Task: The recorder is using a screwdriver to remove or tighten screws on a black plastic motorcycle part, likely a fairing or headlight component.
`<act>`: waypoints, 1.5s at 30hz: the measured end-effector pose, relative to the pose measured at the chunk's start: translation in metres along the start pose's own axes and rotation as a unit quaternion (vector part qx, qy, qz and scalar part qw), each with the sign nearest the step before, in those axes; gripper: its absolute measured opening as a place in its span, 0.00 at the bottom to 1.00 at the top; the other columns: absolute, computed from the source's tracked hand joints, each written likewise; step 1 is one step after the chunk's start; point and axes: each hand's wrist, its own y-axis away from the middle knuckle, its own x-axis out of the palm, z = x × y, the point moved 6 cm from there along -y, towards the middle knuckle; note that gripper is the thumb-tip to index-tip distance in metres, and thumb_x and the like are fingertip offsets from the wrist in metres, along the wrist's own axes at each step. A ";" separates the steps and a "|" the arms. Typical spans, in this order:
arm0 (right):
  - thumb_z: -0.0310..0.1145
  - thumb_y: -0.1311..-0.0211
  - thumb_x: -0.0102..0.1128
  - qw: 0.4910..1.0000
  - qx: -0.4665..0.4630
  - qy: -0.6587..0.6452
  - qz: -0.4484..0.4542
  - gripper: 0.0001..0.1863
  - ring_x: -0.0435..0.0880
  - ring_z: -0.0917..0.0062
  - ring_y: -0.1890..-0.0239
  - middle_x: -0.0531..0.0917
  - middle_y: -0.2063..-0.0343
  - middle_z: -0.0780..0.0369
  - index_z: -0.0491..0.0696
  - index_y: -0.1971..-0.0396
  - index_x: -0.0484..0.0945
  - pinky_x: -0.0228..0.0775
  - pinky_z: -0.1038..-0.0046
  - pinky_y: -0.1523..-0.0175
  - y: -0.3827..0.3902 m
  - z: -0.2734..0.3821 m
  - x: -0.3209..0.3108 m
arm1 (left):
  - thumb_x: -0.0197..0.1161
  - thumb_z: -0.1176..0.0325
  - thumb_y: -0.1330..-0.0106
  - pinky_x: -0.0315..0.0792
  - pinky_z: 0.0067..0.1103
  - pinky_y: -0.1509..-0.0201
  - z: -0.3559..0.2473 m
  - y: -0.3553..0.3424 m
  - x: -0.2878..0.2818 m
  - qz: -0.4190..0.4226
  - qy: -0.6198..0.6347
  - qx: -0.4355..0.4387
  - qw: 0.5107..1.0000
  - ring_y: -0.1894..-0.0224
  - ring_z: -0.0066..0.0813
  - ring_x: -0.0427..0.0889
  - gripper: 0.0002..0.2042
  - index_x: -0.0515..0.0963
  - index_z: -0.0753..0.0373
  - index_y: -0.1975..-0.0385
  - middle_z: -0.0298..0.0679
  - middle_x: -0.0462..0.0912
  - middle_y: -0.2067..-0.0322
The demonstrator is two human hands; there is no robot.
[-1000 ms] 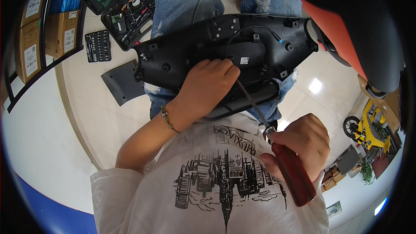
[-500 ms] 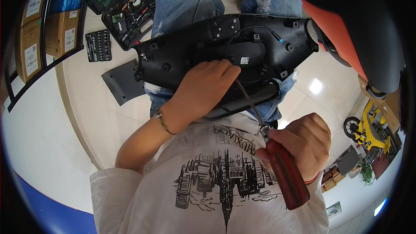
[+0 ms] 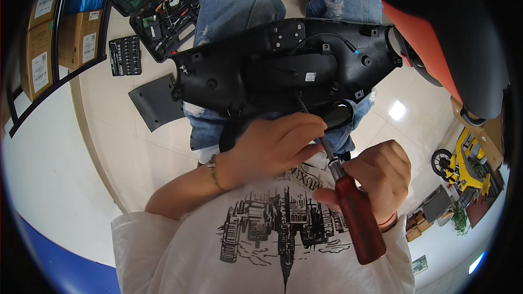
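Observation:
A black moulded plastic panel [image 3: 222, 88] lies across my knees, its inner side with clips and posts facing up. My right hand [image 3: 384, 177] is closed round a screwdriver [image 3: 359, 220] with a dark red handle, the thumb up by its metal collar. The long shaft slants up and left, and its tip meets the panel's lower middle. Lower on the shaft, the fingers of my left hand [image 3: 272, 144] are bent and closed round the metal; the fingertips are partly hidden. A short black cable [image 3: 327, 35] with a blue-ended plug curves over the panel.
An open tool case [image 3: 163, 19] and a socket set [image 3: 125, 56] lie on the floor at the upper left, above a flat black plate [image 3: 158, 102]. Cardboard boxes [image 3: 81, 38] fill a shelf at far left. A red and black vehicle [image 3: 430, 38] stands close by on the right.
My left hand has slid down the screwdriver shaft toward the handle, uncovering the tip and the panel's middle. My right hand keeps its grip, almost in the same place.

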 end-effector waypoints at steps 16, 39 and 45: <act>0.38 0.57 0.75 0.996 -0.009 -0.080 0.031 0.16 0.77 0.77 0.80 0.80 0.80 0.68 0.47 0.69 0.81 0.61 0.77 0.74 0.011 0.006 0.004 | 0.64 0.83 0.46 0.83 0.22 0.66 0.000 0.009 0.009 -0.028 0.005 0.052 0.998 0.64 0.38 0.89 0.16 0.78 0.72 0.55 0.51 0.85 0.53; 0.40 0.47 0.75 0.977 -0.055 -0.190 -0.077 0.14 0.84 0.72 0.65 0.87 0.66 0.65 0.51 0.66 0.82 0.67 0.80 0.72 -0.003 0.013 -0.024 | 0.61 0.78 0.43 0.82 0.21 0.64 -0.004 0.010 0.014 -0.024 0.019 0.082 0.996 0.58 0.33 0.87 0.22 0.74 0.71 0.46 0.51 0.79 0.43; 0.35 0.48 0.76 0.992 -0.005 -0.123 -0.027 0.16 0.80 0.76 0.69 0.86 0.68 0.69 0.58 0.62 0.77 0.64 0.77 0.71 0.007 0.018 -0.036 | 0.61 0.78 0.44 0.82 0.23 0.61 -0.009 0.009 0.021 -0.050 -0.020 0.078 0.996 0.55 0.33 0.87 0.24 0.74 0.71 0.43 0.50 0.78 0.44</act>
